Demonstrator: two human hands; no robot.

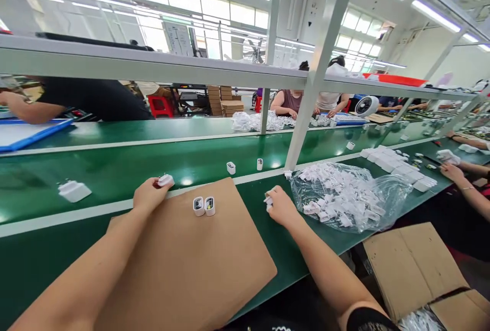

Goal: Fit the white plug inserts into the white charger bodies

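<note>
A brown cardboard sheet (179,259) lay across the near edge of the green table (115,168), and just off its right edge sat a clear bag (344,198) of small white parts. Two white adapters (204,206) stood side by side near the sheet's far edge. Your left hand (147,196) pinched a white adapter (166,180) at the sheet's far left corner, while your right hand (281,206) closed on a small white piece (268,200) beside the bag.
</note>
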